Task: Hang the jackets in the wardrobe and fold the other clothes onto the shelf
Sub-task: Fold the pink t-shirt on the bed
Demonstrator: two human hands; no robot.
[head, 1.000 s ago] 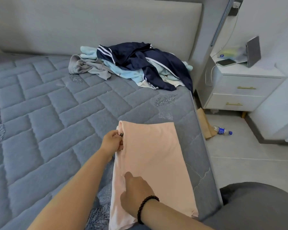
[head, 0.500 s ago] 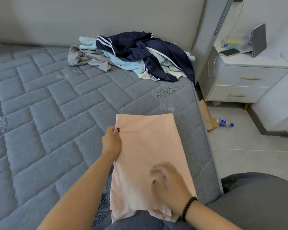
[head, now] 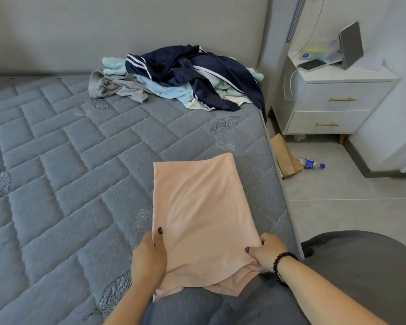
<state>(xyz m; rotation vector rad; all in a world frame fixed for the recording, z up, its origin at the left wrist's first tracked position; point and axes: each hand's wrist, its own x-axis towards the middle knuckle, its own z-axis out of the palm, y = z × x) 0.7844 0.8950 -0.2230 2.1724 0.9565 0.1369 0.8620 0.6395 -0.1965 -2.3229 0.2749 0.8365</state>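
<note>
A peach-pink garment (head: 197, 214) lies folded lengthwise near the right edge of the grey quilted mattress (head: 56, 184). My left hand (head: 148, 256) grips its near left edge, thumb on top of the cloth. My right hand (head: 265, 252), with a dark bead bracelet on the wrist, pinches the near right corner. Far back by the headboard lies a heap of clothes: a navy jacket with white stripes (head: 197, 71) on top, light blue cloth (head: 164, 90) under it, and a grey garment (head: 113, 86) at its left.
A white two-drawer nightstand (head: 333, 102) stands right of the bed, with a phone (head: 311, 65) and a tablet (head: 350, 44) on it. On the tiled floor lie a brown paper bag (head: 285, 156) and a plastic bottle (head: 311, 163). My grey-clad knee (head: 361, 266) is at lower right.
Both hands slid down the pink garment to its near end; the left left the upper left edge, the right moved from the middle to the near right corner.
</note>
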